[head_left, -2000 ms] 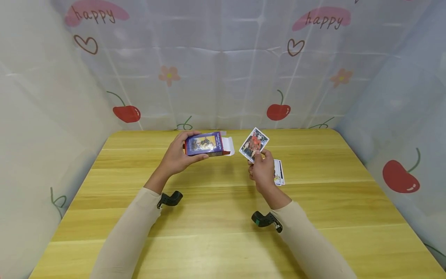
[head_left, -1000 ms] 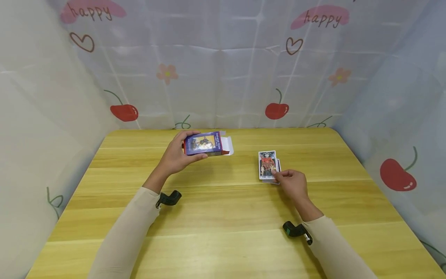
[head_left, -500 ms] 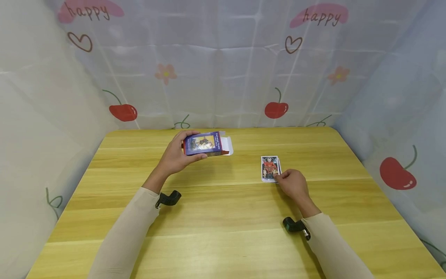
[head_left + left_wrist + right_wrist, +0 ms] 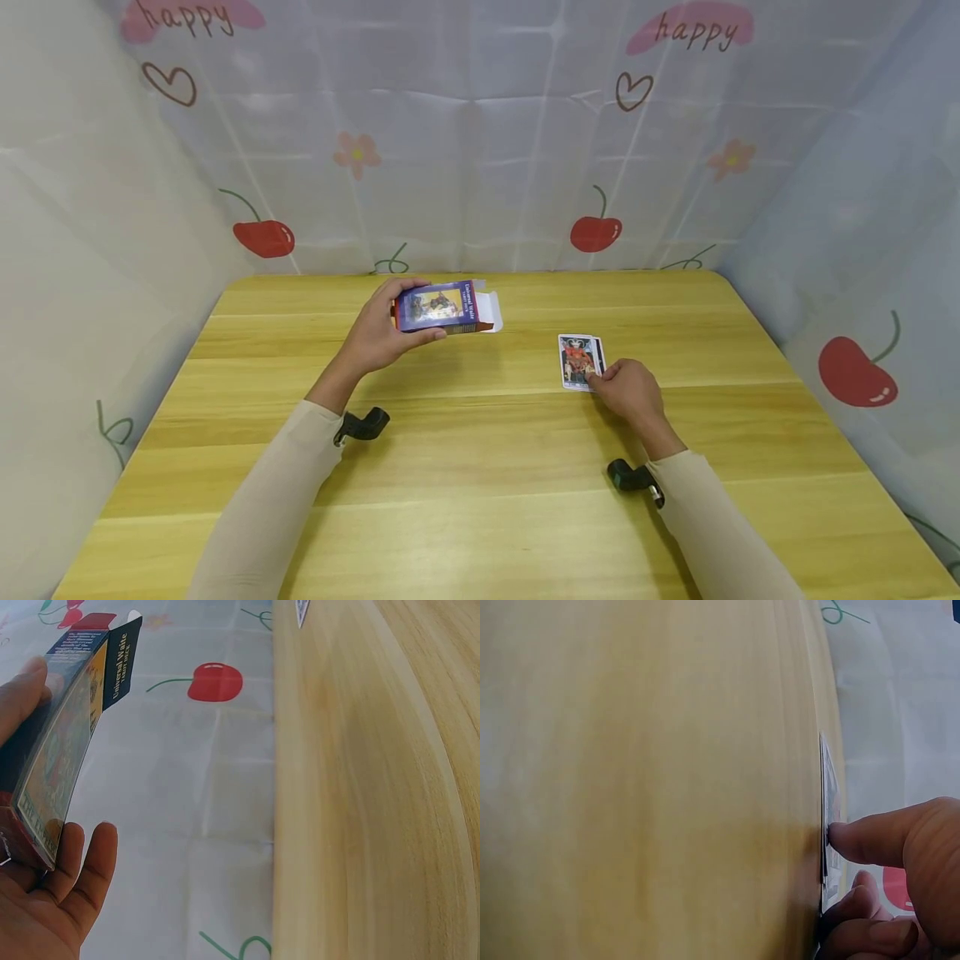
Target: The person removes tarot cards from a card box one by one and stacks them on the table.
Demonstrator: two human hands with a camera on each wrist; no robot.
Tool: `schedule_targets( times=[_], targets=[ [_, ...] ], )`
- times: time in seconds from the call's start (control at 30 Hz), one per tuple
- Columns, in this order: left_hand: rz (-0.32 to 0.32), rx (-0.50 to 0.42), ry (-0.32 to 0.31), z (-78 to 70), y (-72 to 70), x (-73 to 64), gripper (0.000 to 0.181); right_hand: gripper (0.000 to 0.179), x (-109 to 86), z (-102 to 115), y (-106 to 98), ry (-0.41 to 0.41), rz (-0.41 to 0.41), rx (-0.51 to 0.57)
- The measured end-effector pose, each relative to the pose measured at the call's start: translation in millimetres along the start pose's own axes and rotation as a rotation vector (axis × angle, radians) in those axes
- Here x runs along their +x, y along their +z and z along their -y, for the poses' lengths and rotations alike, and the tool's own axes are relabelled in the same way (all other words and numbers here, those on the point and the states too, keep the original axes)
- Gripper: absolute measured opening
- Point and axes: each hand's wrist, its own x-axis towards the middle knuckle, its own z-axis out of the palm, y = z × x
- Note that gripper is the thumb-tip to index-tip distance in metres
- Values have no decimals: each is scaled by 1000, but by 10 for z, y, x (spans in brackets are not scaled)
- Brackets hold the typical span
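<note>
Beneath the thumb (image 4: 870, 836) of the right hand (image 4: 632, 392) is the picture card (image 4: 576, 358), lying face up on the tabletop (image 4: 480, 467), on top of a small pile. From my distant place I see this hand pinching the near corner of the card; the fingertips under the thumb are hidden, so I cannot tell how deep they go. Two seconds ago the same hand held this card up in the air, towards the left hand (image 4: 378, 333); now it is down with the others. I judge this means that the cards are together in one place, but not yet even: edges of the lower cards (image 4: 599, 350) show on the side nearest to the right hand, somewhat more than half a second ago.

The left hand has almost not moved. It grips the tarot box (image 4: 435, 307) above the tabletop, with the thumb along the near side and the fingers around the far side. Its open flap (image 4: 489, 312) points away from that hand, towards the cards, well apart from them.
</note>
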Motion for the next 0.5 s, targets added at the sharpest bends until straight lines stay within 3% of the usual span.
schedule_targets(
  times=[0.27,0.4,0.5],
  targets=[
    [-3,-7,8,7,-19,-4,76,35,15,14,4,-17,-6,17],
    [5,-20,0,10,-18,-7,76,38,-1,5,-21,-22,-2,106],
    [9,-20,-5,9,-21,-2,76,37,-62,119,-71,-85,-8,220]
  ],
)
